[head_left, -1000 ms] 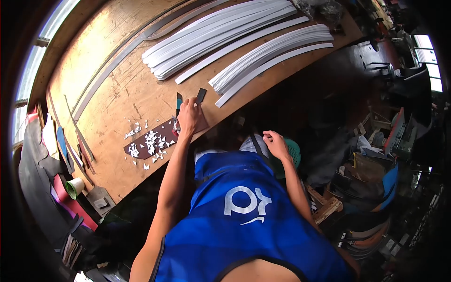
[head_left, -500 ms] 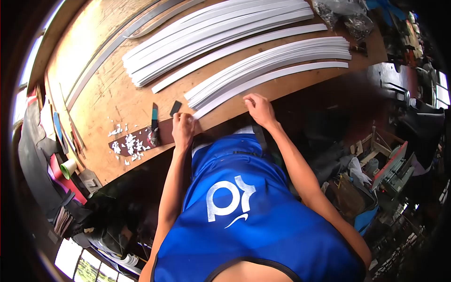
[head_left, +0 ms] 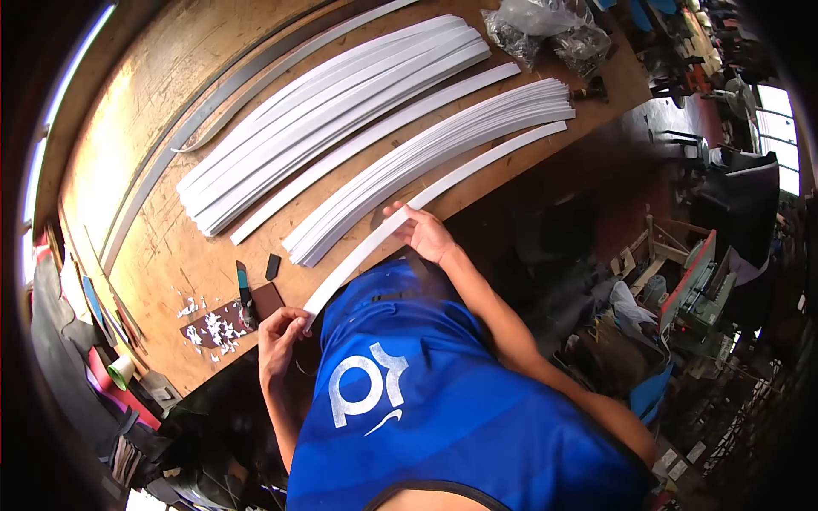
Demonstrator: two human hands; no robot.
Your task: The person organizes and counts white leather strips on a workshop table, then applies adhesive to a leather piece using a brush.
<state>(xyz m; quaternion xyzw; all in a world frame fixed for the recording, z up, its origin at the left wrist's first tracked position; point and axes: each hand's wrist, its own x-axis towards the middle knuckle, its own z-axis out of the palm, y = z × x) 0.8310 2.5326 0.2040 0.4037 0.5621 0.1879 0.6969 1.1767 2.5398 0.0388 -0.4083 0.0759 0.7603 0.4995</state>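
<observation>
A long white strip (head_left: 354, 261) runs along the near edge of the workbench. At its near end, my left hand (head_left: 279, 339) pinches the tip just off the bench edge. Farther along, my right hand (head_left: 429, 238) loosely holds the strip, with fingertips showing on its far side. Just beyond lies a thick bundle of white strips (head_left: 426, 162). Left of it are a small dark block (head_left: 273, 266) and a cutter with a teal part (head_left: 243, 279). White scraps (head_left: 217, 330) are scattered on a dark brown board (head_left: 266, 300) near my left hand.
A larger pile of white strips (head_left: 332, 119) lies farther back on the wooden workbench (head_left: 141, 281), with a single strip (head_left: 375, 149) beside it. Long grey bands (head_left: 183, 140) curve behind. Plastic bags (head_left: 579, 43) sit at the far right, and a cluttered rack (head_left: 690, 281) stands right of the bench.
My left hand has drawn the strip's near end toward me, past the bench edge. The right hand has come in to the strip's middle. My view has also shifted.
</observation>
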